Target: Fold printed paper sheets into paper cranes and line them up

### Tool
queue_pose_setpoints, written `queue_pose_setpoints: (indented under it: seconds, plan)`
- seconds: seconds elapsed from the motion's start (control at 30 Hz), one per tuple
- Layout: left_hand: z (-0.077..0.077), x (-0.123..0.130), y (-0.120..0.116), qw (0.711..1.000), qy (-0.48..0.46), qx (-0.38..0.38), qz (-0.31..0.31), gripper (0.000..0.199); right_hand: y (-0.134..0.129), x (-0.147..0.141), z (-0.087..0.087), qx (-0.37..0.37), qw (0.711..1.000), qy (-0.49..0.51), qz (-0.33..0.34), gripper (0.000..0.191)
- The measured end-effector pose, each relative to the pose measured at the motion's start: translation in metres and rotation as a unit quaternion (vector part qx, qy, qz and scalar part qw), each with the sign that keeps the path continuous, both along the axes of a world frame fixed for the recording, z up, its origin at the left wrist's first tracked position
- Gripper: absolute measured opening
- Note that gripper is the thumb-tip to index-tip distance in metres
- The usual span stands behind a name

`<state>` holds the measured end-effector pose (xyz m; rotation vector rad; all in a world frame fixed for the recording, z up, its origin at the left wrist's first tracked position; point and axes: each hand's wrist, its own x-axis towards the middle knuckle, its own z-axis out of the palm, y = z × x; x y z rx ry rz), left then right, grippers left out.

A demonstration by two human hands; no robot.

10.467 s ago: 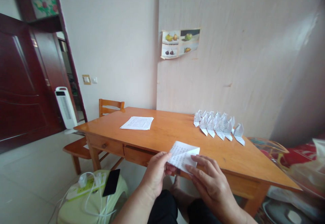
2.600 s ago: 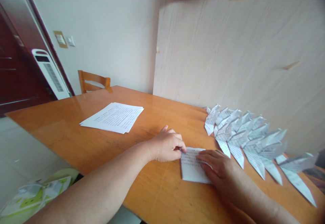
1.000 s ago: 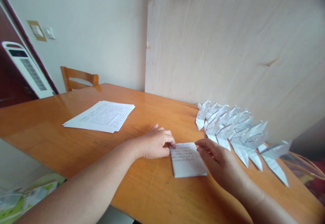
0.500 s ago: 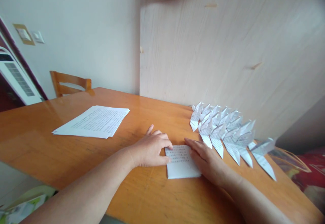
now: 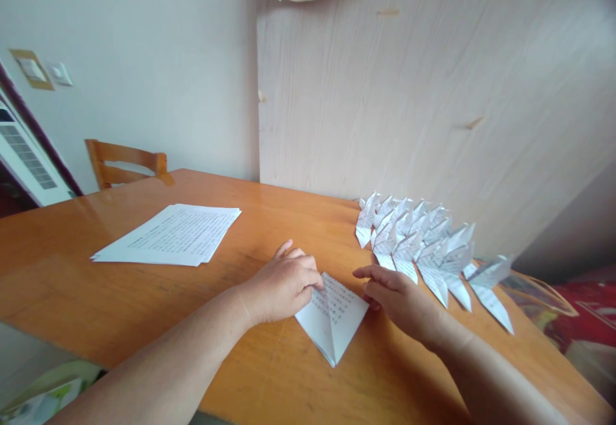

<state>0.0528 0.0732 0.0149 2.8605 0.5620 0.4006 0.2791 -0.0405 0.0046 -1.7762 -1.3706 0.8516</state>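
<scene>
A folded sheet of printed paper lies on the table, turned as a diamond with one corner toward me. A crease runs down its middle to that near corner. My left hand is at its upper left edge, thumb and fingers drawn together on the paper. At the right corner is my right hand, index finger stretched out beyond the paper and the other fingers bent close to the corner. Whether those fingers pinch the corner is hard to see. Several folded paper pieces with upright points stand in rows beyond my right hand.
A stack of printed sheets lies on the wooden table at the left. Behind stand a wooden chair and a pale board against the wall. Red material is past the table's right edge.
The folded paper has turned from square-on to a diamond, one corner now toward me. My right hand has lifted off its right side and its index finger sticks out.
</scene>
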Motion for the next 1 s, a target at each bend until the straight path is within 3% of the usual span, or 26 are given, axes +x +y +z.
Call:
queue_pose_setpoints:
  seconds: [0.1, 0.27, 0.37, 0.57, 0.73, 1.0]
  plan:
    - [0.002, 0.0, -0.003, 1.0, 0.005, -0.014, 0.004, 0.015, -0.003, -0.002, 0.007, -0.026, 0.998, 0.051, 0.002, 0.029]
    - [0.005, 0.0, -0.004, 0.999, 0.016, -0.039, 0.002, 0.023, -0.009, 0.0, 0.014, -0.015, 0.989, 0.107, 0.101, 0.033]
    - [0.005, -0.001, -0.003, 0.999, 0.018, -0.042, -0.001, 0.026, -0.011, 0.0, 0.014, 0.001, 0.983, 0.065, 0.173, 0.033]
    - [0.005, -0.003, -0.004, 0.998, 0.032, -0.055, -0.004, 0.034, -0.015, -0.002, 0.014, 0.05, 0.967, -0.113, 0.223, 0.033]
    - [0.006, -0.005, -0.006, 0.997, 0.05, -0.064, -0.006, 0.056, -0.017, -0.003, 0.015, 0.045, 0.959, -0.147, 0.24, 0.031]
    - [0.003, -0.003, -0.005, 0.998, 0.063, -0.025, -0.013, 0.059, -0.017, -0.002, 0.01, 0.045, 0.96, -0.154, 0.23, 0.024]
